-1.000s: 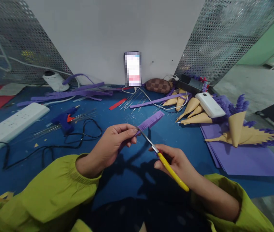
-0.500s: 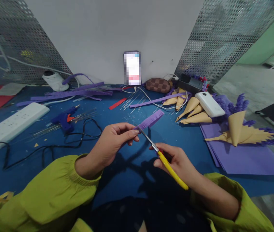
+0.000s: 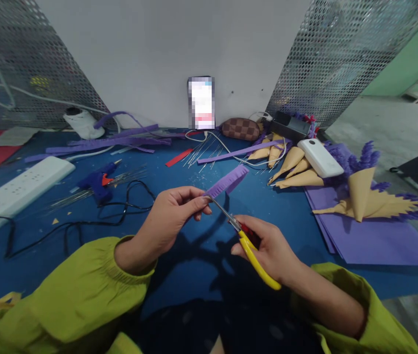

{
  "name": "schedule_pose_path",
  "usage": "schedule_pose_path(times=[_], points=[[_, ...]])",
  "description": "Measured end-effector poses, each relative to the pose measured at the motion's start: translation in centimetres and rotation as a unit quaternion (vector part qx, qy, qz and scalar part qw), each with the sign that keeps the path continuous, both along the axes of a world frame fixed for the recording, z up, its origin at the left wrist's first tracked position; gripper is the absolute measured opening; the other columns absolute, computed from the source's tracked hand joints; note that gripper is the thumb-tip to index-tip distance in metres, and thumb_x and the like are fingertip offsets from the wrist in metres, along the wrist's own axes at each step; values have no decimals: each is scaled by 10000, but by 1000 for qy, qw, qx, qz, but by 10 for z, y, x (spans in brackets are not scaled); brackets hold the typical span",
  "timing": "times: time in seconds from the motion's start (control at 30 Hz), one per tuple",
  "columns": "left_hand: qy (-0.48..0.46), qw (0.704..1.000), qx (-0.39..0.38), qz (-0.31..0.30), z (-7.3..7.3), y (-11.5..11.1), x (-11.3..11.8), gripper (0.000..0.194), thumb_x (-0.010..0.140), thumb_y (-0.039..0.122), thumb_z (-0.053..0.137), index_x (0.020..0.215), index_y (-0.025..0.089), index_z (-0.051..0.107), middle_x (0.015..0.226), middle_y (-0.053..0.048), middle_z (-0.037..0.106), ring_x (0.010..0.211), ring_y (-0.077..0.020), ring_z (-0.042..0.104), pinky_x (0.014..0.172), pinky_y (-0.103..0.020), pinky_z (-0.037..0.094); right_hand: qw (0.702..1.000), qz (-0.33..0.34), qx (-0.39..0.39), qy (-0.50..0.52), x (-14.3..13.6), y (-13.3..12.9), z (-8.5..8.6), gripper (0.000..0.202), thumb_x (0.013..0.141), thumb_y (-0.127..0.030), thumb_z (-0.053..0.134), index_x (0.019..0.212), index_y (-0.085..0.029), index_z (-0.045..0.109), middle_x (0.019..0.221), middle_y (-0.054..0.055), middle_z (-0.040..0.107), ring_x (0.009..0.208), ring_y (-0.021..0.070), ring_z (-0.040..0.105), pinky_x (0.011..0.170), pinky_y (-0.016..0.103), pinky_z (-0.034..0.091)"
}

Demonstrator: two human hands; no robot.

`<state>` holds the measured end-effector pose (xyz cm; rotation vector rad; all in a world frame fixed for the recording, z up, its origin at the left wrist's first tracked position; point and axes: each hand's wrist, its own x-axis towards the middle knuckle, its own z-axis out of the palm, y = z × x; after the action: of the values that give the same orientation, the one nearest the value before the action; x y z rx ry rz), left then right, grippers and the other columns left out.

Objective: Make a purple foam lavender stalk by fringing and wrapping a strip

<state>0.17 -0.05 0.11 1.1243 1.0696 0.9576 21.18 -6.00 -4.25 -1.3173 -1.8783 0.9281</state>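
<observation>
Between thumb and fingers, my left hand [image 3: 179, 216] pinches the lower left end of a purple paper strip [image 3: 227, 182], which has fine cuts along its edge and points up to the right. My right hand [image 3: 267, 248] grips scissors with yellow handles [image 3: 258, 265]. The scissor blades [image 3: 223, 211] look closed, and their tips lie at the strip close to my left fingertips. Both hands are above the blue table [image 3: 194, 250].
A glue gun [image 3: 100, 182] with a black cord and a white power strip [image 3: 24, 191] lie left. Behind are purple strips [image 3: 120, 140], wires and a phone [image 3: 201, 103]. Cone-wrapped purple flowers [image 3: 363, 191], a white power bank [image 3: 320, 158] and purple sheets [image 3: 385, 246] are right.
The scissors' handles have shifted slightly left and the blades have come together at the strip. My left hand has stayed nearly still, still pinching the strip.
</observation>
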Motion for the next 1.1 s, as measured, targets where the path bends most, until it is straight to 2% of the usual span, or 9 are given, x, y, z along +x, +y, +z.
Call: schedule_pose_path(times=[0.4,0.6,1.1], points=[[-3,1000,-7,-12,-2,0,-1,113,748,248,758,719,154,702,628,-9,676,562,-86,529,539,-199,407,1000,8,-14,4,0,0,6,462,817,-605,645,959,-166,674,670,-18,528,607,120,426,563,227,368],[-2,1000,-12,-22,-2,0,-1,125,750,248,753,699,152,691,612,-8,671,544,-81,513,518,-197,393,1000,9,-16,9,0,0,3,499,816,-616,639,1036,-168,657,741,0,562,656,133,460,598,232,384],[-11,999,-16,-34,-3,1,0,127,799,249,707,718,152,700,643,-5,677,561,-73,529,550,-187,415,998,10,-58,36,0,1,3,347,806,-478,716,957,-171,659,682,-36,491,624,110,390,580,221,348]])
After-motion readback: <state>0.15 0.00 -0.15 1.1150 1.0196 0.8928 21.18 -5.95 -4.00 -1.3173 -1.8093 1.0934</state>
